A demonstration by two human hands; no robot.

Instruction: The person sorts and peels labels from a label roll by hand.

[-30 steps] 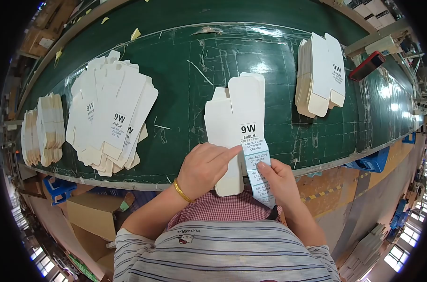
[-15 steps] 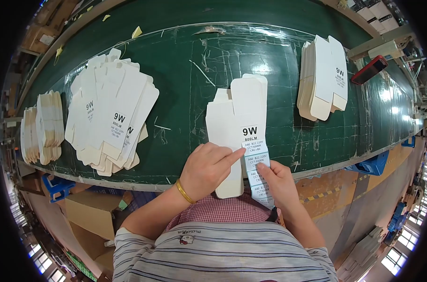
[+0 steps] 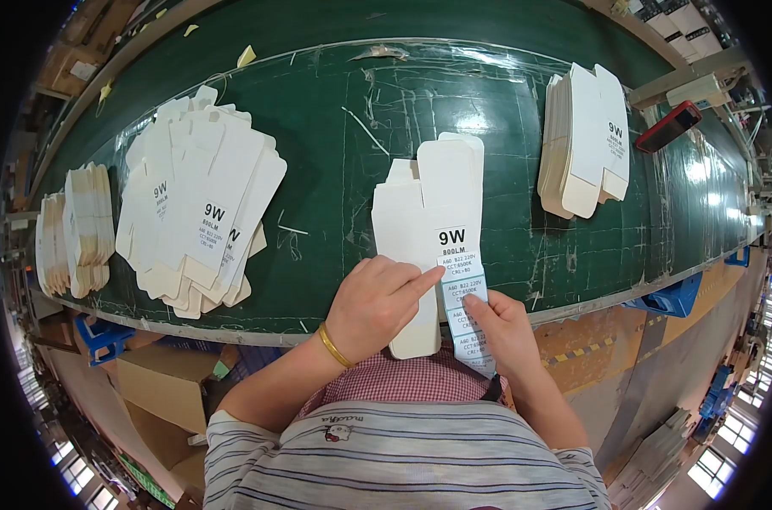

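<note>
A stack of flat white cartons (image 3: 403, 221) marked "9W 800LM" lies at the front edge of the bench. My left hand (image 3: 373, 310) rests on it, index finger extended to the left edge of the top label; its other fingers are curled and the thumb is hidden. A strip of pale blue printed labels (image 3: 467, 319) runs from just below the "800LM" print down over the bench edge. My right hand (image 3: 505, 327) is closed on this strip, with the thumb on top of a label.
Fanned flat cartons (image 3: 199, 187) lie left on the green bench (image 3: 318, 110), with smaller bundles (image 3: 88, 229) beyond. Another carton stack (image 3: 581, 140) stands at right, near a red phone-like object (image 3: 668, 127). Below the bench are an open cardboard box (image 3: 165, 382) and a blue crate (image 3: 671, 297).
</note>
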